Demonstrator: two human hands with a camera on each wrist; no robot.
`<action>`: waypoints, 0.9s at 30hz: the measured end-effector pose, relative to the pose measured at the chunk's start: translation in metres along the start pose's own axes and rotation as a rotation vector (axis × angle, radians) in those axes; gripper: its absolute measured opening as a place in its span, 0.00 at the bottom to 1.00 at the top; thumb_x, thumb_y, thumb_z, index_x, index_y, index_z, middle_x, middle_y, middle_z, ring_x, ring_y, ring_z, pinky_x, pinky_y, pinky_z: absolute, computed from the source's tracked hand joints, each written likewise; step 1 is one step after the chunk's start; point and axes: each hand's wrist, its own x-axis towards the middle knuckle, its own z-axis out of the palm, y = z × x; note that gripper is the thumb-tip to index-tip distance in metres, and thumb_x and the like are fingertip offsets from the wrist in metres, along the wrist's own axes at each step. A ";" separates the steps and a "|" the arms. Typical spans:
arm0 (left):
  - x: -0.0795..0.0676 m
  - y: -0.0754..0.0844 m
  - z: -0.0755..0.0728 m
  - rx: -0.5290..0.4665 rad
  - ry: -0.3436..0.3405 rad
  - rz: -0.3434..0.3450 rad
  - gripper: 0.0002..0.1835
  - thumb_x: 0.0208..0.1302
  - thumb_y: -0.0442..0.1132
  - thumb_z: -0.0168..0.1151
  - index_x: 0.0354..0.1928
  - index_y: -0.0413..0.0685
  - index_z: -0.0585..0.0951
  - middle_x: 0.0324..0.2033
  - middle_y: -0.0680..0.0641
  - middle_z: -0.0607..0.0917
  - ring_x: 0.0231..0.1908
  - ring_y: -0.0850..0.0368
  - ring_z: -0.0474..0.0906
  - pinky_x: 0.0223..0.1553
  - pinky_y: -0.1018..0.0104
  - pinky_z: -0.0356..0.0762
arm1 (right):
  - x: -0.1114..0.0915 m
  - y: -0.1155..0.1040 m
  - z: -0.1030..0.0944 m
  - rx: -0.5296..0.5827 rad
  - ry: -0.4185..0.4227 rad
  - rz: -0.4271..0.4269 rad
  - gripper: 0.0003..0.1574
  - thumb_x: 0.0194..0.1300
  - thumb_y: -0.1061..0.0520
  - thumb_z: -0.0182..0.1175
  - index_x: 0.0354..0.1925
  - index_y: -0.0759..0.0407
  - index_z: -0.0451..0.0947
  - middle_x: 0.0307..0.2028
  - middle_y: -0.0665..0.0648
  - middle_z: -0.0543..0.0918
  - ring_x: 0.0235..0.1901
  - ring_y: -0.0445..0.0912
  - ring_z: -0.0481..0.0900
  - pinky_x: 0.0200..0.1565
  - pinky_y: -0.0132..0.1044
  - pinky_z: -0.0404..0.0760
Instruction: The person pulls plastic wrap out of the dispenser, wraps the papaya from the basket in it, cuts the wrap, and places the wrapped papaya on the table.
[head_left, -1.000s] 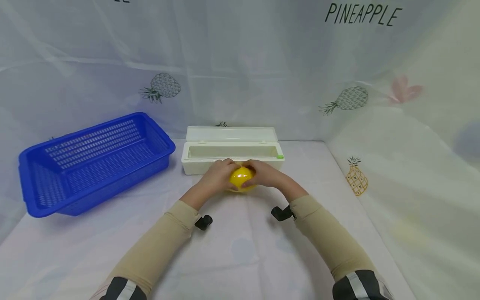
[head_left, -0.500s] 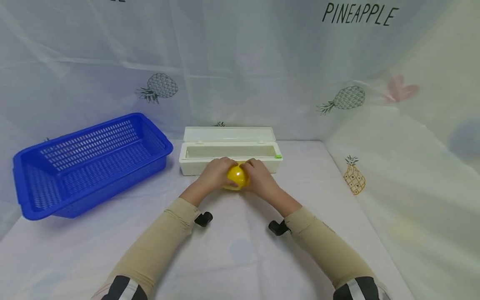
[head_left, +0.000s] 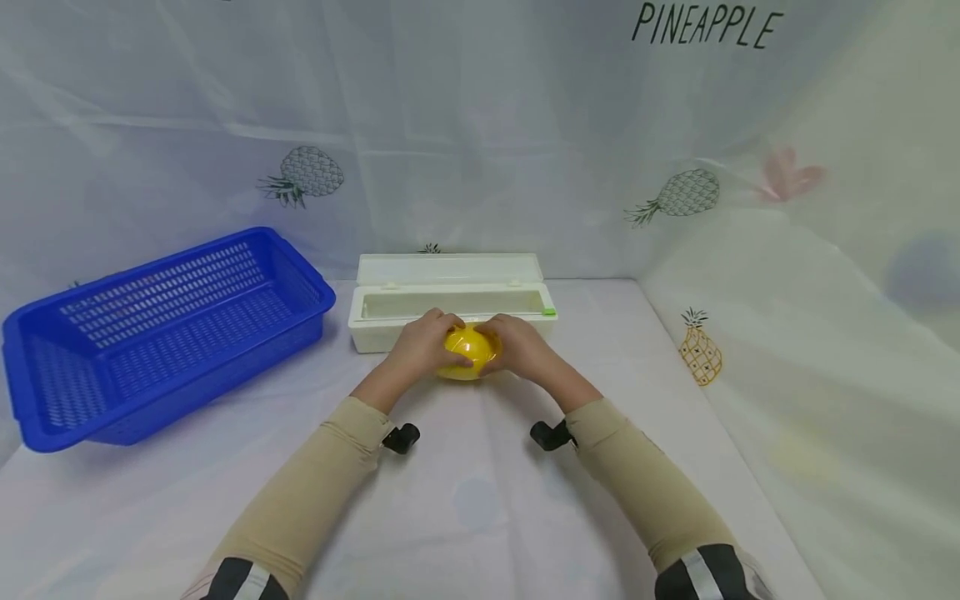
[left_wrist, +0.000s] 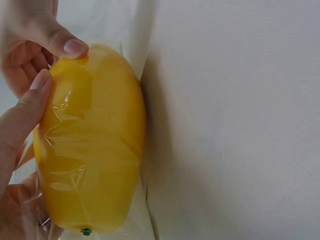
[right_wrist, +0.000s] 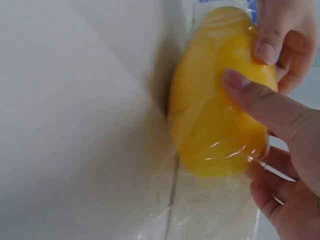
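Observation:
A yellow mango-shaped fruit [head_left: 471, 348] with a small green tip is wrapped in clear plastic film, wrinkled and shiny in both wrist views. My left hand [head_left: 422, 343] grips its left side, the thumb lying along the near face. From the right, my right hand [head_left: 519, 345] holds it, thumb pressed on the film over the fruit [right_wrist: 200, 120] and fingers curled behind. Loose film hangs beyond one end in the right wrist view. Just behind the hands stands a long white cling film dispenser [head_left: 367, 339], lid raised, with a green slider at its right end.
A large blue plastic basket [head_left: 210, 367] stands at the left, apart from the hands. White cloth [head_left: 480, 517] covers the table. Behind and at the right hangs a curtain [head_left: 480, 183] printed with pineapples.
Both hands keep hold of the fruit. The right hand has shifted its grip, its thumb now showing on the near face. The scene has slid slightly left in the head view.

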 end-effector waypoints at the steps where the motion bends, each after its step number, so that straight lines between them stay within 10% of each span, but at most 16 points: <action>1: 0.000 -0.001 -0.001 -0.004 -0.003 -0.001 0.37 0.49 0.57 0.75 0.58 0.46 0.77 0.47 0.45 0.77 0.45 0.49 0.75 0.52 0.53 0.74 | 0.001 0.000 -0.001 0.018 -0.009 0.012 0.45 0.43 0.50 0.81 0.59 0.62 0.76 0.52 0.58 0.80 0.52 0.51 0.76 0.58 0.44 0.73; 14: 0.003 -0.006 -0.002 -0.070 -0.050 -0.004 0.31 0.55 0.53 0.73 0.56 0.43 0.78 0.48 0.45 0.81 0.49 0.49 0.75 0.57 0.54 0.72 | 0.003 -0.005 -0.005 0.151 -0.067 0.092 0.42 0.46 0.55 0.80 0.58 0.65 0.74 0.52 0.59 0.79 0.51 0.51 0.75 0.58 0.43 0.73; 27: 0.000 -0.002 -0.004 -0.105 -0.038 -0.035 0.31 0.53 0.52 0.75 0.56 0.43 0.79 0.50 0.45 0.82 0.50 0.48 0.75 0.56 0.55 0.72 | -0.008 -0.011 0.027 -0.205 0.164 -0.106 0.49 0.40 0.44 0.82 0.55 0.62 0.70 0.53 0.60 0.71 0.52 0.55 0.69 0.56 0.46 0.71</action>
